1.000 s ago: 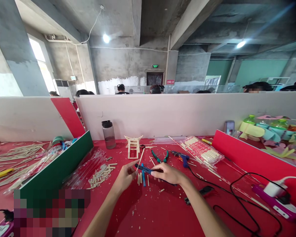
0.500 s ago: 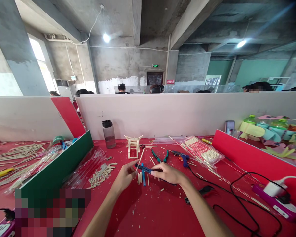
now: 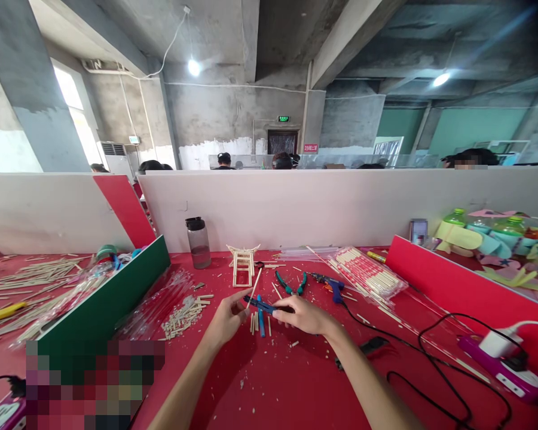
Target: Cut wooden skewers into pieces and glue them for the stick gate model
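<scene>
My left hand [image 3: 228, 316] pinches a thin wooden stick [image 3: 256, 284] that slants up and away. My right hand [image 3: 305, 315] is closed around the handles of dark blue cutting pliers [image 3: 260, 304], whose jaws meet the stick close to my left fingertips. Under the pliers lie a blue pen-like marker [image 3: 261, 325] and several short cut sticks [image 3: 253, 323]. Just beyond my hands, a small chair-like frame of sticks [image 3: 242, 267] stands upright. Green-handled pliers [image 3: 291, 283] lie spread apart beyond my right hand.
A glue gun [image 3: 330, 285] with a black cord lies to the right, near bagged sticks [image 3: 367, 275]. Left are a pile of stick offcuts [image 3: 183, 318] and a water bottle [image 3: 198, 243]. Dark-handled pliers [image 3: 363, 352] lie by my right forearm. Low green [image 3: 107, 298] and red [image 3: 452, 286] dividers flank the table.
Almost nothing differs. My hands keep the same hold on the stick and pliers, and the pliers have shifted very slightly to the left.
</scene>
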`<state>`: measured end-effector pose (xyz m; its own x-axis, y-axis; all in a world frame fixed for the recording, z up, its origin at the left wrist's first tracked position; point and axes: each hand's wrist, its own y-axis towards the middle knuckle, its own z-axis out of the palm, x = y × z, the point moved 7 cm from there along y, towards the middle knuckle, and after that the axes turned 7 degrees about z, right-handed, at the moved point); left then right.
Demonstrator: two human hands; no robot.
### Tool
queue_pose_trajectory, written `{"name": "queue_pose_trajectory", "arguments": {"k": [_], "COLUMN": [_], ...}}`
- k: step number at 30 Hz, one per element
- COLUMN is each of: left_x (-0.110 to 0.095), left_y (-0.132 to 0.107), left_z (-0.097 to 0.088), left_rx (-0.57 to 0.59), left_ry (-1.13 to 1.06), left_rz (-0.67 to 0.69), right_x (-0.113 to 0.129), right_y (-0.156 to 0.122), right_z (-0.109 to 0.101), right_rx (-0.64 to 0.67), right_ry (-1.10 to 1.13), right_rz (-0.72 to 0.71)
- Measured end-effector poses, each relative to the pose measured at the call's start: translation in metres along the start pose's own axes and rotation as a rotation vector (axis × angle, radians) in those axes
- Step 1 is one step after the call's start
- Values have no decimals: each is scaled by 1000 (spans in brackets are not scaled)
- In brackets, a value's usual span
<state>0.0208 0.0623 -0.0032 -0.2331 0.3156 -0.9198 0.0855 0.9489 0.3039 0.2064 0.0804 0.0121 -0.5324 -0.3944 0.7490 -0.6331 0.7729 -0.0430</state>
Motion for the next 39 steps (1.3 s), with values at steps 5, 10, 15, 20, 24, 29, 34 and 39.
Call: {"name": "queue_pose_trajectory", "arguments": {"k": [5,10,15,20,24,29,34,39], "left_x": [-1,-2,0,-1,-1,-1,0,2], "left_y": [0,0,1,1,1,1,1,1], "left_z": [-6,-7,-10,-13,-13,-14,-16,-18], "left_rx": [-37,-42,-48,-41,-23,-26,-33,-34], "left_ry": [46,39,67,107,127,178,205,221], "left_rz": [41,61,67,72,71,70,78,74], "right_x": [9,18,15,12,13,13,15,15], "right_y": [-3,-9,-6,0,1,2,3,5], "right_z": [2,3,9,16,19,19,19,20], "right_rx": [-54,-174,-220,-231,-235,-240,-249,-252], "right_ry": [-114,-307,-513,-610,-621,-640,-647,-668], "right_rz": [-9,17,74,65,58,73,73,59]}}
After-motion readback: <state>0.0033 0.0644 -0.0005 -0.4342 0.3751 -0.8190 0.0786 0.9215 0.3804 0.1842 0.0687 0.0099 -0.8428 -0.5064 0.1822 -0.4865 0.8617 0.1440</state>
